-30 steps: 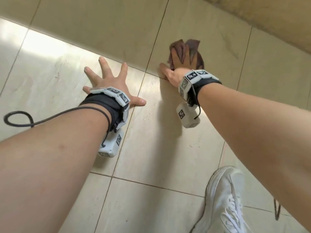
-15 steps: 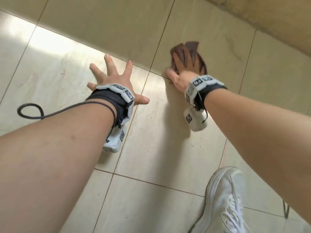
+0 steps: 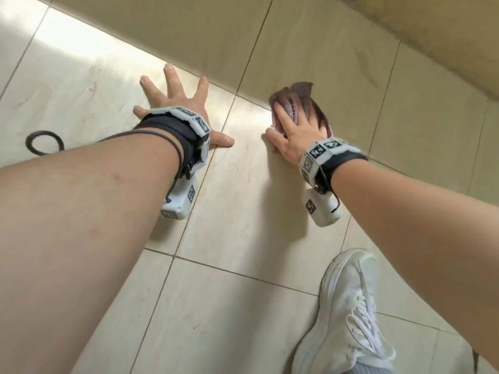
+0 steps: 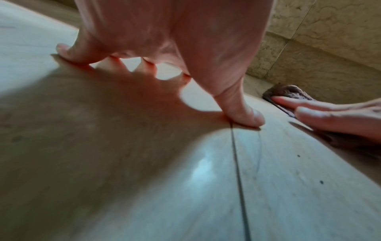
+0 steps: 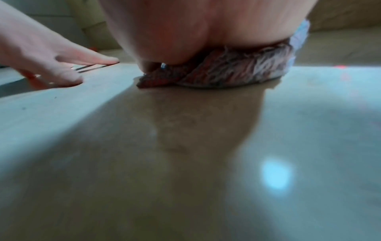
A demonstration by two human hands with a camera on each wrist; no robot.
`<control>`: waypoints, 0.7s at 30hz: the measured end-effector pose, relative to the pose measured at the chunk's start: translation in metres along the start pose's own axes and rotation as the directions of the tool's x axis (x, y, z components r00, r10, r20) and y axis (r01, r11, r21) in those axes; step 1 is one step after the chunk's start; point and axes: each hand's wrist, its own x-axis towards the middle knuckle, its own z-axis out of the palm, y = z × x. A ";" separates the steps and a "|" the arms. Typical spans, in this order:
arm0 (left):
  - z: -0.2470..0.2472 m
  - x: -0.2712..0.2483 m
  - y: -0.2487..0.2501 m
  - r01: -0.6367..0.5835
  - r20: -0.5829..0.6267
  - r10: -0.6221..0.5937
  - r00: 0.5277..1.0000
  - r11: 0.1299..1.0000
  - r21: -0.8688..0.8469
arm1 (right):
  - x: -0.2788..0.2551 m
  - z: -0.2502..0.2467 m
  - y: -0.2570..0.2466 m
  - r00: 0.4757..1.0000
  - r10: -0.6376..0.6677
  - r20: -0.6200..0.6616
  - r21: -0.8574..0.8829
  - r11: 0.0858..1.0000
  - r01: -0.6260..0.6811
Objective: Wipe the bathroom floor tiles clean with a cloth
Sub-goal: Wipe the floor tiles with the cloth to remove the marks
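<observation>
A crumpled brown cloth (image 3: 301, 94) lies on the beige floor tiles (image 3: 243, 201), across a grout line. My right hand (image 3: 298, 129) presses down on the cloth with straight fingers, its thumb out on the tile. In the right wrist view the palm (image 5: 206, 32) covers the cloth (image 5: 226, 74). My left hand (image 3: 186, 109) lies flat on the tile to the left with fingers spread and holds nothing. The left wrist view has its thumb (image 4: 243, 112) on a grout line, with the right hand (image 4: 329, 117) and cloth (image 4: 288, 92) beyond.
A tiled wall base (image 3: 432, 36) runs along the far right, just past the cloth. My white shoe (image 3: 351, 306) stands on the floor at the lower right. A black cable loop (image 3: 43, 141) lies on the tile at the left.
My right hand has dragged the cloth back towards me, from beyond the grout line to across it and level with the left hand. The left hand stays planted.
</observation>
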 end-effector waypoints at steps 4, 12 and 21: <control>0.011 -0.009 -0.009 -0.062 -0.025 0.063 0.998 0.998 0.026 | 0.007 0.005 -0.024 0.994 0.095 -0.044 0.079 0.993 -0.092; 0.036 -0.038 -0.062 -0.191 0.015 0.191 0.982 0.977 0.097 | -0.042 0.043 -0.085 0.999 0.011 -0.041 0.061 0.998 -0.008; 0.077 -0.090 -0.125 -0.104 -0.001 0.105 0.994 0.988 0.113 | -0.130 0.103 -0.142 0.993 -0.083 0.082 0.010 0.997 0.083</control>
